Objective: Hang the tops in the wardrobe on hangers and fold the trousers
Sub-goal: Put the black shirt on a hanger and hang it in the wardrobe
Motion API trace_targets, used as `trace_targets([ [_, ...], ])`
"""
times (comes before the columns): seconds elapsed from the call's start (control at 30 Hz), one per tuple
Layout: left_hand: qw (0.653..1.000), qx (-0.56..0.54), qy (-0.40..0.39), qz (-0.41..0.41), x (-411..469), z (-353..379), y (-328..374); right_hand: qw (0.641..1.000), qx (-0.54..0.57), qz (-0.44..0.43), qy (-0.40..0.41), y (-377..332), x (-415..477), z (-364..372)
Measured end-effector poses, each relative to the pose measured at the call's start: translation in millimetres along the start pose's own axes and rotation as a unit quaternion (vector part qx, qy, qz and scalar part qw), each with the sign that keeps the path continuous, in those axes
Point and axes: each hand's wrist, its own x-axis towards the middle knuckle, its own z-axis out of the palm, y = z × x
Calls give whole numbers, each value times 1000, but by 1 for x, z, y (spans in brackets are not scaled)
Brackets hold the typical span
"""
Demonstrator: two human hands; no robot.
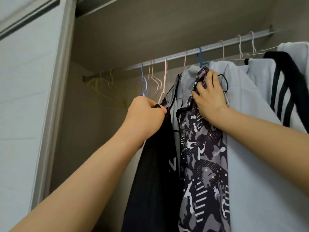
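The open wardrobe with a dull grey-brown interior [100, 30] fills the view, its white sliding door [25, 81] pushed to the left. A silver metal rail [184, 53] runs across it, rising toward the right.

On the rail's right half hang the tops. The largest is a pale grey-blue top [259, 148], with a white top with black stripes [287, 84] beyond it at the far right. Left of the pale one, touching it, hangs a black, grey and white camouflage-patterned jacket [204, 164], and left of that a plain black top with white lettering [155, 181].

The left hand [145, 114] is closed at the black top's shoulder, thumb and curled fingers pinching the fabric there, where the thin pink wire hanger [164, 77] comes down from the rail. The right hand [210, 99] lies on the patterned jacket's collar, fingers bent into the fabric and gripping it.

Further left the rail carries empty wire hangers: a lilac hanger [144, 81] and, near the wardrobe's left wall, a bunch of yellow hangers [107, 86]. A blue hanger hook [200, 59] shows above the jacket.
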Motion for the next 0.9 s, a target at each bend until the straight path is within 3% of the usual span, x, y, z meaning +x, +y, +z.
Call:
trace_targets([
  [0.23, 997, 16, 58, 47, 49, 30, 12, 999, 40, -21, 26, 12, -9, 5],
  [0.47, 993, 59, 63, 83, 89, 59, 48, 993, 105, -36, 45, 20, -18, 5],
  [0.9, 993, 70, 67, 62, 179, 84, 51, 990, 125, -38, 56, 20, -24, 3],
])
